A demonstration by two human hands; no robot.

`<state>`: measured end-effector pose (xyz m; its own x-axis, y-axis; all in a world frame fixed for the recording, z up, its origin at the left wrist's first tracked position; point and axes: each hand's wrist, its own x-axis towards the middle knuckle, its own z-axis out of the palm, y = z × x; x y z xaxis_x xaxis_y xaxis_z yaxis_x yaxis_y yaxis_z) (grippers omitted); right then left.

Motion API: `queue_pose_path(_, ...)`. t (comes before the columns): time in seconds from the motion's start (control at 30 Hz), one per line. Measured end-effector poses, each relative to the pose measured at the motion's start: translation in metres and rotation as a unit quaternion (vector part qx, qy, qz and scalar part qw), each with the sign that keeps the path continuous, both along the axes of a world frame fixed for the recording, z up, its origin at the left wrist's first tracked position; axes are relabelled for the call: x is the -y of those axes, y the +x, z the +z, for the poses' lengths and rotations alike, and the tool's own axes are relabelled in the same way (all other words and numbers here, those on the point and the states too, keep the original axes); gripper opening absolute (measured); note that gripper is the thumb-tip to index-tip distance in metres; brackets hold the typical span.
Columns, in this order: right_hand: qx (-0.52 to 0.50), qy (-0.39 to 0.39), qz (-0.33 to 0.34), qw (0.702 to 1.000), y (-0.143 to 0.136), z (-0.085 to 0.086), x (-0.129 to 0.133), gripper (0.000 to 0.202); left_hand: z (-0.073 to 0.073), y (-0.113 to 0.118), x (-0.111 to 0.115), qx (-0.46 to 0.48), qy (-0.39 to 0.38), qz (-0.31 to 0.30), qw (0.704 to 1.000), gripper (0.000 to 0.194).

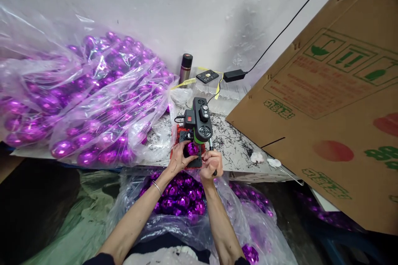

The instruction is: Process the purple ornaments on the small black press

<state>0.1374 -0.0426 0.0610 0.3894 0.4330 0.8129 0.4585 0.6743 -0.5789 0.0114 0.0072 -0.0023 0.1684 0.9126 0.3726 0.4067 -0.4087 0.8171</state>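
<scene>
A small black bench machine [202, 120] with a red switch stands on the worktable. Under its head sits a shiny purple ball [192, 148] on a black base. My left hand [180, 158] reaches in from the left, its fingers on the ball. Wrapped round the machine's black-and-silver lever, my right hand [212, 165] is closed at the right side of the base. Red material shows around the base.
Clear bags of purple balls lie on the table at the left [102, 103] and below its edge [183, 194]. A large cardboard box [326, 103] leans in from the right. A flask [185, 67] and black adapter [234, 75] are behind the machine; black scraps litter the table [230, 145].
</scene>
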Motion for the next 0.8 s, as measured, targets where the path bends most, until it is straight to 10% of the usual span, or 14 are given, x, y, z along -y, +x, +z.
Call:
queue_pose_path(0.27, 0.02, 0.01, 0.001, 1.0, -0.001, 0.007, 0.0, 0.042, -0.002, 0.0, -0.007, 0.005, -0.004, -0.005, 1.0, 0.062)
queue_pose_path(0.57, -0.014, -0.11, -0.014, 0.994, 0.002, 0.09, 0.005, 0.046, -0.003, -0.01, 0.032, -0.062, 0.06, -0.023, 0.996, 0.072)
queue_pose_path(0.7, -0.002, -0.085, -0.004, 0.996, 0.002, 0.079, 0.011, 0.047, 0.007, -0.039, 0.07, -0.119, 0.108, -0.055, 0.985, 0.079)
queue_pose_path(0.8, -0.013, -0.069, -0.012, 0.997, 0.001, 0.065, 0.012, 0.047, 0.025, -0.069, 0.057, -0.105, 0.128, 0.024, 0.986, 0.052)
